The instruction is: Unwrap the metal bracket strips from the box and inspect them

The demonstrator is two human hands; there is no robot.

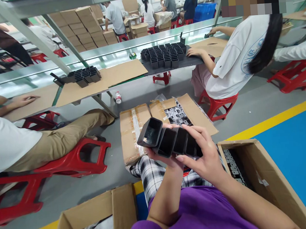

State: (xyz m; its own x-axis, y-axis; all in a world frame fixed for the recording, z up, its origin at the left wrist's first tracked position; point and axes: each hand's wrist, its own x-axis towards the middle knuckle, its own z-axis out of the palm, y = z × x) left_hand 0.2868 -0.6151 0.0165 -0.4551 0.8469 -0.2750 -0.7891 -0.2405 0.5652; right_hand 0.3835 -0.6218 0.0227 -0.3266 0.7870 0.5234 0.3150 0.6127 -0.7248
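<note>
In front of my lap I hold a row of several black plastic cases (167, 142), their open rectangular mouths facing me. The leftmost black case (150, 132) sits higher and tilted against the others. My left hand (169, 159) is closed around the cases from below, with most of its fingers hidden behind them. My right hand (207, 152) grips the right end of the row, fingers over the top and thumb underneath. Just beyond the cases is an opened carton (196, 113) with many small wrapped parts, beside a taped carton (128, 130).
At my right stands an open carton (272, 169) with rows of parts; at lower left, another carton (124, 210) contains plastic bags. Ahead runs a workbench (124, 73) bearing grouped black cases (164, 54). Co-workers sit on both sides, on red stools (217, 104).
</note>
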